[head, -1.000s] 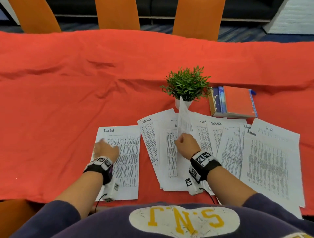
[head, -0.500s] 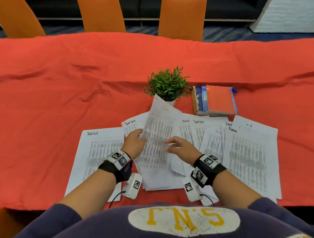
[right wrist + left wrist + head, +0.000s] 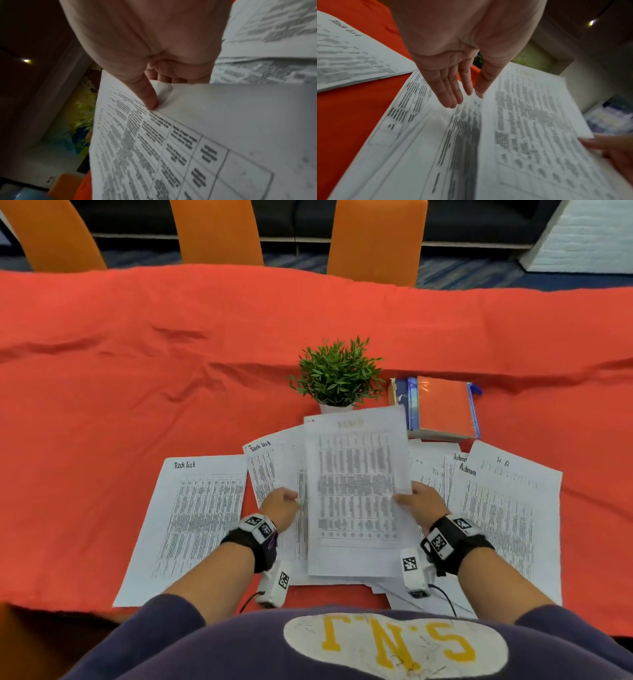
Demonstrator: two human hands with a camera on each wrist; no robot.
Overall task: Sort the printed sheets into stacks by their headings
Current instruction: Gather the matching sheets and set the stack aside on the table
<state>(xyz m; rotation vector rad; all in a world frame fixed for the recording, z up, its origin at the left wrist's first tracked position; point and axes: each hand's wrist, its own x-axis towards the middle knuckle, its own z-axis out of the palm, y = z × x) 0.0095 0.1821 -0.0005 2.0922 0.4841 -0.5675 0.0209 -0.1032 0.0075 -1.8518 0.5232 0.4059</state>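
The right hand [image 3: 419,503] pinched the right edge of one printed sheet [image 3: 356,494], thumb on its face and fingers curled beneath, and held it raised above the middle pile [image 3: 274,474]. The left hand [image 3: 279,505] lay at the sheet's left edge; from the left wrist view its fingers [image 3: 448,93] were straight and close to the pile, gripping nothing. The sheet's long axis ran away from the person, heading at the far end; the heading was faint but appeared to read "Admin". In my judgement the coming move turned on this: the stack headed Admin [image 3: 496,508] lay to the right, just beside the right hand, whereas the Task list stack [image 3: 191,508] lay to the left, apart from the sheet. The right hand was therefore nearer the matching stack. All papers rested on a table under a wrinkled red cloth [image 3: 137,371], with a potted plant [image 3: 337,371] and books [image 3: 442,405] beyond. Orange chairs [image 3: 215,231] stood along the far side.
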